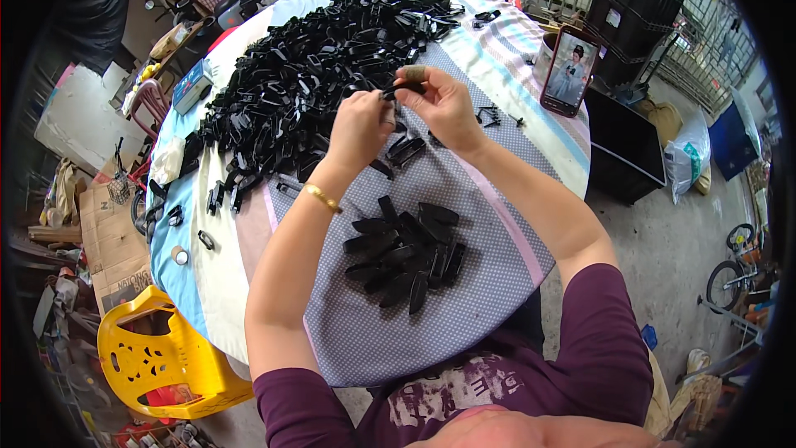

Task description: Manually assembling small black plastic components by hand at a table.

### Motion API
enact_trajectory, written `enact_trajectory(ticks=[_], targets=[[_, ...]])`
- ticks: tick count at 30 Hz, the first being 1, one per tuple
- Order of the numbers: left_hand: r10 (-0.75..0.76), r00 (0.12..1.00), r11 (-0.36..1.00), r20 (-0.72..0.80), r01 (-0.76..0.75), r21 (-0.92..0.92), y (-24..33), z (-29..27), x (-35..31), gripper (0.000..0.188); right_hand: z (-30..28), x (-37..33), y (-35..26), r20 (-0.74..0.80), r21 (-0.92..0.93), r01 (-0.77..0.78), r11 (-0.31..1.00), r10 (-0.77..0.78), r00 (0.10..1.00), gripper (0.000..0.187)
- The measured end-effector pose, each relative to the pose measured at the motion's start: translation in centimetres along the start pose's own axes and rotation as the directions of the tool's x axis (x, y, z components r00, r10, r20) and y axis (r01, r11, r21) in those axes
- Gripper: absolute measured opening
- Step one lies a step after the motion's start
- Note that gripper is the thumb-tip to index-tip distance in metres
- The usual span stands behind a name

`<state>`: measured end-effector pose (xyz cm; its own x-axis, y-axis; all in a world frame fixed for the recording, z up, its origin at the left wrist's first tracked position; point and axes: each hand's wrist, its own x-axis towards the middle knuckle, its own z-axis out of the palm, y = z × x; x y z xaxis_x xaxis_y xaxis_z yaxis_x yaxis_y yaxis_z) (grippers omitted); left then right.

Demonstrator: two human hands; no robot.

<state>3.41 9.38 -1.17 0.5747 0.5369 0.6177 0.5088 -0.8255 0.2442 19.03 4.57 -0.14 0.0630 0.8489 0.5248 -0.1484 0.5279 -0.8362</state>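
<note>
Over the middle of the table, my left hand (362,126) and my right hand (448,112) meet with bent fingers, both pinching a small black plastic piece (401,90). Its exact shape is mostly covered by the fingertips. A brownish cover (410,73) wraps one fingertip of the right hand. Beyond and left of the hands spreads a big heap of black plastic parts (298,75). Closer to my body lies a smaller cluster of elongated black pieces (406,253). A few loose black parts (405,150) rest just below the hands.
The round table wears a patterned cloth (365,348). At its right edge a phone (570,70) stands upright; a light blue box (192,85) sits at the left edge. Around the table are a yellow plastic chair (137,346), a black crate (622,149) and a white sack (687,153).
</note>
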Motion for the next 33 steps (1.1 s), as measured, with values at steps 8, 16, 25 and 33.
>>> enact_trajectory(ticks=[8, 16, 25, 33], targets=[[-0.089, 0.994, 0.996, 0.061, 0.088, 0.018, 1.0, -2.2, -0.3, 0.028, -0.4, 0.2, 0.3, -0.166, 0.025, -0.082, 0.996, 0.085, 0.982, 0.023], [0.007, 0.952, 0.948, 0.307, -0.104, 0.301, 0.8, 1.1, 0.8, 0.029, -1.3, 0.4, 1.8, -0.200, 0.072, -0.151, 0.986, 0.163, 0.966, 0.020], [-0.295, 0.924, 0.914, 0.242, 0.347, -0.212, 2.4, -3.7, -1.1, 0.024, 0.4, -1.0, -0.1, 0.095, -0.169, 0.054, 0.984, -0.039, 0.995, 0.025], [-0.510, 0.738, 0.104, 0.442, 0.563, -0.820, 3.9, -7.4, -6.0, 0.032, 2.9, -3.6, -1.9, 0.352, -0.340, 0.222, 0.914, -0.095, 0.931, 0.032]])
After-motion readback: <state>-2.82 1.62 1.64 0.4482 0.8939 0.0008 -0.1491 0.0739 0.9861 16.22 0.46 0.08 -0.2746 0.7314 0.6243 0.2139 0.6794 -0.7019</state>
